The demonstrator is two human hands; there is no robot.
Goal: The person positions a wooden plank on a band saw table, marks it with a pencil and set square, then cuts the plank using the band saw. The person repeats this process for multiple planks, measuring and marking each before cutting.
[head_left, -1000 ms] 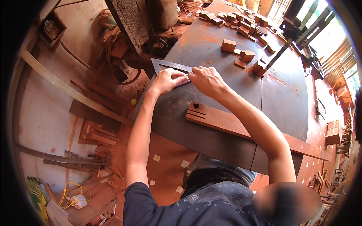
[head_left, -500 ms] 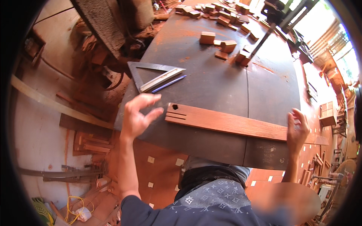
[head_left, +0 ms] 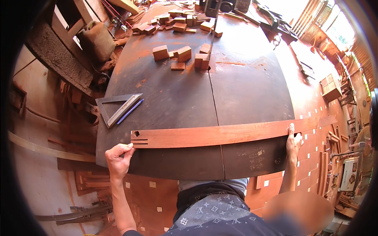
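Observation:
A long, thin reddish wooden board (head_left: 212,135) lies across the dark worktable (head_left: 181,106), its right end jutting past the table's edge. The board's left end has a dark hole and two narrow slots. At that end's near corner, my left hand (head_left: 119,160) is closed in a pinch, thumb and finger on the wood. My right hand (head_left: 293,144) grips the board near the right table edge, thumb on top and fingers partly hidden below. Beyond the left end rest a triangular metal square (head_left: 115,110) and a blue pen (head_left: 130,111).
An upright saw blade (head_left: 215,31) passes into the tabletop. Small wooden blocks (head_left: 183,54) stand beside it, with several more in a pile (head_left: 179,26) at the far end. A plastic jug (head_left: 96,41) is at the far left, a wooden box (head_left: 330,87) at the right.
My left hand, open and off the wood before, has closed on the board's left end. My right thumb now presses on the board. The board's right end has swung away from me.

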